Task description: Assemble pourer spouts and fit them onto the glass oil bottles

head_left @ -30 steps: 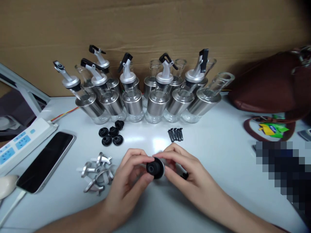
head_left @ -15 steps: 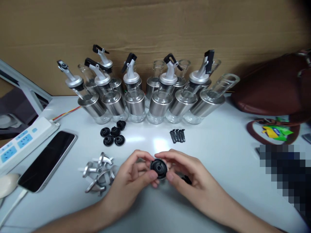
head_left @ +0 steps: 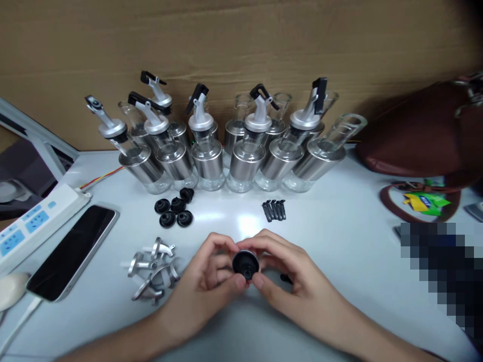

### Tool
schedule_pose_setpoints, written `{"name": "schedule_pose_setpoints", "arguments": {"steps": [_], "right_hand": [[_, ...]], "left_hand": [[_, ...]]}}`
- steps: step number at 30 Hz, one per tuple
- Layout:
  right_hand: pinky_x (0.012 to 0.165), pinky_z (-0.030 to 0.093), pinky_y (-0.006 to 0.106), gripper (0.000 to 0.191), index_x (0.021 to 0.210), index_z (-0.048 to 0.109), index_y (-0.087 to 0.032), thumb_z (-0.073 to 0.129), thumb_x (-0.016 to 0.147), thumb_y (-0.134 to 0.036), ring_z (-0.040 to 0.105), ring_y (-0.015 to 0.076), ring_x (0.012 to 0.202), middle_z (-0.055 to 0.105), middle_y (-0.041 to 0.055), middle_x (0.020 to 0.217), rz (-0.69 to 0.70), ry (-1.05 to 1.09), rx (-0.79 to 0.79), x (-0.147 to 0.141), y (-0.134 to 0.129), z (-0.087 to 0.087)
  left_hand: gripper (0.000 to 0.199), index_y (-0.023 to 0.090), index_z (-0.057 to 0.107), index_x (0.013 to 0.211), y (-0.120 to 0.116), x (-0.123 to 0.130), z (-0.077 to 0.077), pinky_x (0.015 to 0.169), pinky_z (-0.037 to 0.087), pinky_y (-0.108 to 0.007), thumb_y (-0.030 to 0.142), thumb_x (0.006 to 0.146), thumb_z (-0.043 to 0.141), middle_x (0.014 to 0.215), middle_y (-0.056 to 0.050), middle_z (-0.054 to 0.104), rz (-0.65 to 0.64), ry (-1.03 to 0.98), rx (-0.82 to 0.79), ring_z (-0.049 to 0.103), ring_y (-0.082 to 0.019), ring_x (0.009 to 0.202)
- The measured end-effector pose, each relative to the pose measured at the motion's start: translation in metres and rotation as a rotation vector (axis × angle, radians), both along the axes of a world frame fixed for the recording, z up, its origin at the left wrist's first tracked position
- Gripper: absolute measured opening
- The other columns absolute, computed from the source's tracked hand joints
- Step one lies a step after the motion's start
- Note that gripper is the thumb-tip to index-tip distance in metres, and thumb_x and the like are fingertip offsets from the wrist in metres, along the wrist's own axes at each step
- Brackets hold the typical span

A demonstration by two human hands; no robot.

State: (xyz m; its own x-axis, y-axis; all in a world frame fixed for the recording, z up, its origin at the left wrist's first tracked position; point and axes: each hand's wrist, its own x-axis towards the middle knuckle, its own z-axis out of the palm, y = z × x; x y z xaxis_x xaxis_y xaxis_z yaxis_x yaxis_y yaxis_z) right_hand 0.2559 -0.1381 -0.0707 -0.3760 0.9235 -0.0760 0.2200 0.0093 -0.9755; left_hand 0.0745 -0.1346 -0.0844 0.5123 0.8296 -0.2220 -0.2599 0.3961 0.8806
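Note:
Near the front of the table, my left hand (head_left: pixel 211 276) and my right hand (head_left: pixel 283 271) pinch a round black rubber bottle stopper (head_left: pixel 245 264) between thumbs and fingers. A thin silver rim shows along its upper edge, and its hollow centre tilts towards me. Beneath my right palm a small black piece (head_left: pixel 286 278) peeks out, mostly hidden; whether the hand touches it I cannot tell. Left of my left hand lies a pile of silver pourer spouts (head_left: pixel 153 271). Beyond them sit several loose black stoppers (head_left: pixel 177 206). A row of small black levers (head_left: pixel 274 210) lies past my right hand.
Glass bottles with steel bands (head_left: pixel 247 161) stand along the cardboard wall (head_left: pixel 241 45), several topped with pourers. At left are a power strip (head_left: pixel 37 221) and a phone (head_left: pixel 73 251). A brown bag (head_left: pixel 411 130) and a yellow-green packet (head_left: pixel 426 203) lie at right.
The stopper has tipped in my fingers, so its centre now sits lower and a silver rim shows at the top. My right fingertips have shifted slightly over its edge.

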Motion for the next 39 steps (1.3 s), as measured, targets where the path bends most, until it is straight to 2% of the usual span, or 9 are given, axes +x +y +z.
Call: {"name": "schedule_pose_setpoints", "arguments": {"steps": [5,11,14,18,29,33,36,39], "right_hand": [[0.069,0.054,0.029,0.027,0.106,0.058,-0.019,0.053,0.080,-0.014,0.063,0.0151,0.078,0.057,0.0053,0.096,-0.034,0.028,-0.032,-0.0021,-0.0006,0.0007],[0.071,0.053,0.029,0.028,0.107,0.061,-0.019,0.052,0.081,-0.012,0.061,0.0162,0.083,0.057,0.0058,0.096,0.017,0.046,-0.024,-0.0007,0.0011,0.0036],[0.070,0.051,0.029,0.031,0.109,0.061,-0.018,0.050,0.082,-0.010,0.060,0.0161,0.083,0.058,0.0060,0.095,0.039,0.027,0.001,0.0003,0.0010,0.0052],[0.070,0.049,0.029,0.027,0.103,0.062,-0.017,0.052,0.079,-0.009,0.059,0.0163,0.081,0.059,0.0055,0.090,0.020,-0.006,0.042,-0.0008,0.0010,0.0062],[0.068,0.045,0.025,0.031,0.102,0.062,-0.018,0.049,0.077,-0.007,0.056,0.0148,0.080,0.056,0.0039,0.087,0.038,-0.058,0.066,-0.0020,-0.0001,0.0053],[0.062,0.043,0.024,0.030,0.103,0.061,-0.019,0.051,0.076,-0.010,0.053,0.0136,0.070,0.055,0.0013,0.080,0.050,-0.105,0.039,-0.0038,-0.0017,0.0033],[0.057,0.040,0.023,0.030,0.102,0.058,-0.022,0.049,0.076,-0.010,0.051,0.0126,0.065,0.056,-0.0010,0.077,0.097,-0.129,-0.034,-0.0042,-0.0038,0.0023],[0.050,0.035,0.020,0.031,0.102,0.054,-0.024,0.049,0.076,-0.009,0.045,0.0100,0.058,0.050,-0.0048,0.071,0.147,-0.148,-0.097,-0.0038,-0.0060,0.0028]], "left_hand": [[0.025,0.025,0.047,0.098,-0.0006,-0.0011,-0.0020,0.071,0.044,-0.018,0.032,0.085,0.066,0.085,0.001,0.060,-0.013,-0.023,-0.018,0.059,-0.008,0.078],[0.026,0.026,0.047,0.099,-0.0017,-0.0020,-0.0008,0.067,0.042,-0.012,0.028,0.085,0.068,0.091,0.002,0.062,-0.019,-0.032,-0.004,0.057,-0.005,0.077],[0.024,0.026,0.046,0.099,-0.0012,-0.0013,0.0008,0.069,0.042,-0.013,0.025,0.086,0.066,0.089,0.002,0.064,-0.014,-0.045,0.024,0.058,-0.005,0.078],[0.023,0.026,0.045,0.099,0.0000,-0.0016,0.0022,0.071,0.042,-0.014,0.026,0.087,0.064,0.089,0.001,0.065,-0.048,-0.039,0.045,0.059,-0.006,0.082],[0.030,0.024,0.041,0.099,-0.0012,-0.0029,-0.0014,0.077,0.041,-0.020,0.035,0.085,0.066,0.093,-0.001,0.063,-0.058,0.013,-0.015,0.060,-0.012,0.091],[0.028,0.024,0.041,0.099,-0.0025,-0.0028,-0.0018,0.077,0.041,-0.023,0.029,0.086,0.064,0.091,-0.001,0.061,-0.075,0.011,0.022,0.060,-0.013,0.090],[0.030,0.024,0.039,0.096,-0.0026,-0.0022,-0.0033,0.076,0.041,-0.024,0.019,0.083,0.065,0.089,0.001,0.056,-0.081,0.027,0.026,0.058,-0.012,0.086],[0.032,0.023,0.036,0.087,-0.0034,-0.0019,-0.0066,0.070,0.040,-0.022,0.006,0.077,0.062,0.085,0.005,0.048,-0.060,0.025,0.021,0.055,-0.009,0.079]]}}
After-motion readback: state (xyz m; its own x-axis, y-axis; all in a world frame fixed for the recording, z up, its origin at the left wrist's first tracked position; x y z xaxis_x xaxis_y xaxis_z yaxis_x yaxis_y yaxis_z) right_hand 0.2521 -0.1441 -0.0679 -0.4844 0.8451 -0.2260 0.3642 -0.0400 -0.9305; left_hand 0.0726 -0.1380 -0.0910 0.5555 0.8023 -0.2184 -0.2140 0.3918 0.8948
